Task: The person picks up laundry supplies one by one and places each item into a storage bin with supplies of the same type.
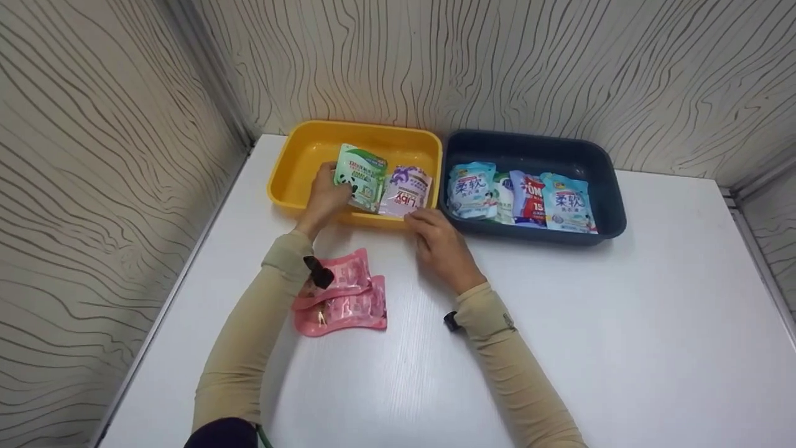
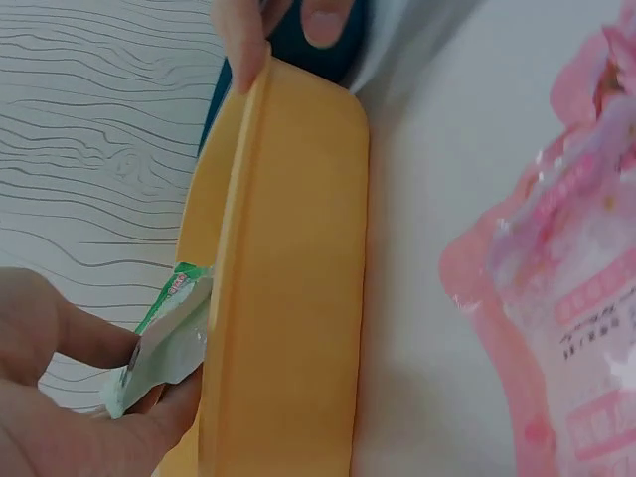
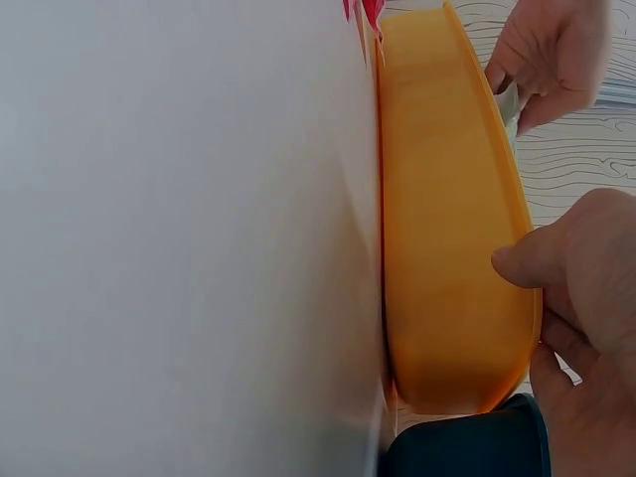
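Observation:
My left hand (image 1: 329,194) pinches a green laundry-detergent-style pouch (image 1: 365,171) with a panda print, between thumb and fingers. The pouch leans over the front part of a yellow bin (image 1: 297,168); the left wrist view shows its pale back (image 2: 177,333) beside the rim. To its right a purple pouch (image 1: 407,186) lies in the same bin. At the bin's front right, my right hand (image 1: 446,246) grips the rim: in the right wrist view the thumb (image 3: 517,260) presses the outer wall while the fingers reach over the inner side.
Two pink pouches (image 1: 354,311) overlap on the white table (image 1: 398,386) under the left forearm. A dark blue bin (image 1: 612,205) touches the yellow one's right side and holds several upright pouches (image 1: 566,202). A wood-grain-patterned wall (image 1: 497,62) stands behind both bins.

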### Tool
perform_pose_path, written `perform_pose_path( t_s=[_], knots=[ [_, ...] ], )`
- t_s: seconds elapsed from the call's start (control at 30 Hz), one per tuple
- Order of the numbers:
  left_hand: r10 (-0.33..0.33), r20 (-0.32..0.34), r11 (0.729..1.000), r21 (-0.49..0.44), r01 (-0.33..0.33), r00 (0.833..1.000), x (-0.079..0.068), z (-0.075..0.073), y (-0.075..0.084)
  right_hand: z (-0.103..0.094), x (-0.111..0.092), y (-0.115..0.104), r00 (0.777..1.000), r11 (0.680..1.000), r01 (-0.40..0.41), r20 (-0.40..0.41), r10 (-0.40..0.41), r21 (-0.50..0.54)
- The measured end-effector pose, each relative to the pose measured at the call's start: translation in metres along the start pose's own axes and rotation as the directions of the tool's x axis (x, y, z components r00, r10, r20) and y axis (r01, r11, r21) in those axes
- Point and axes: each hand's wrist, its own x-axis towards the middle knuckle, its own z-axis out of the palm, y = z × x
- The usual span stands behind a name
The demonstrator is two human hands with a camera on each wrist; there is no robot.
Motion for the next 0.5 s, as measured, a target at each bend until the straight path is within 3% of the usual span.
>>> perform_pose_path(
  t_s=[0.2,0.37,0.5],
  knots=[
    [0.036,0.020,0.998,0.053,-0.037,0.999,0.006,0.002,-0.004,0.001,-0.001,0.000,1.000,1.000,-0.020,0.005,0.020,0.008],
    [0.028,0.050,0.998,0.053,-0.031,0.998,0.010,0.000,-0.007,0.000,0.000,0.001,0.999,0.999,-0.032,0.010,0.032,0.010],
    [0.059,0.056,0.987,0.146,-0.067,0.997,0.012,-0.002,-0.013,0.000,0.000,0.000,0.999,0.999,-0.040,0.019,0.039,0.013]
  ],
)
